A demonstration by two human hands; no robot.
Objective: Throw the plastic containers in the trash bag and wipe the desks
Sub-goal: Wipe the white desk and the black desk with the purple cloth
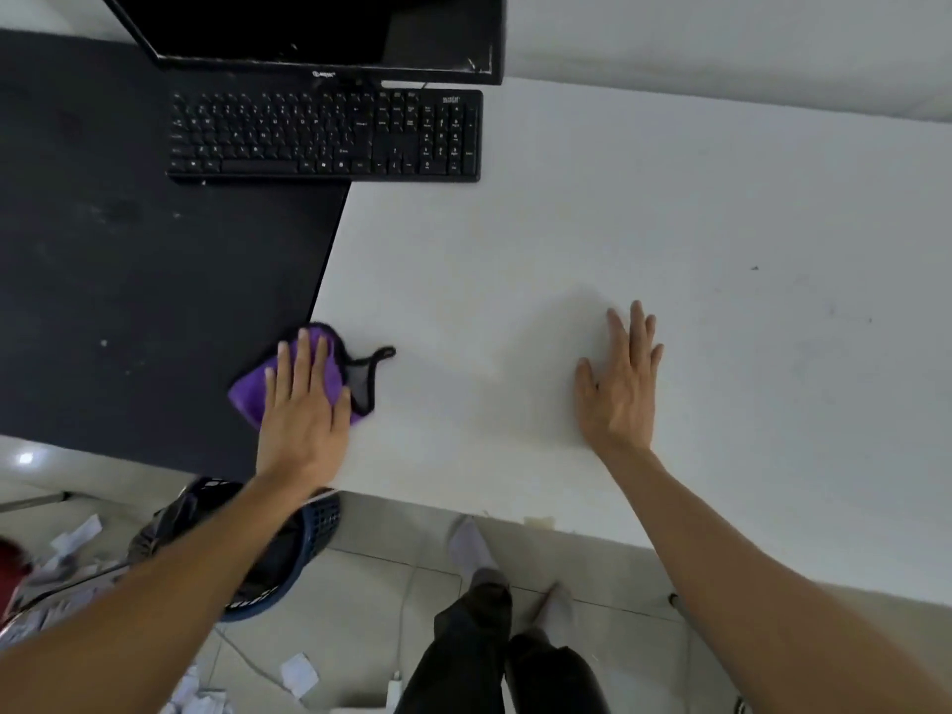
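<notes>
A purple cloth (pixel 247 396) with black trim lies on the seam between the black desk (pixel 129 280) and the white desk (pixel 618 208). My left hand (pixel 304 409) presses flat on the cloth, fingers spread. My right hand (pixel 621 383) rests flat on the white desk with spread fingers and holds nothing. Below the desk edge stands a dark blue bin (pixel 314 533) lined with a black trash bag (pixel 170 523), partly hidden by my left forearm. No plastic container is visible.
A black keyboard (pixel 324 134) and a black monitor (pixel 309 28) stand at the back, across both desks. Paper scraps (pixel 296 672) litter the tiled floor. My legs and feet (pixel 479 610) are in front of the white desk. A wall runs behind.
</notes>
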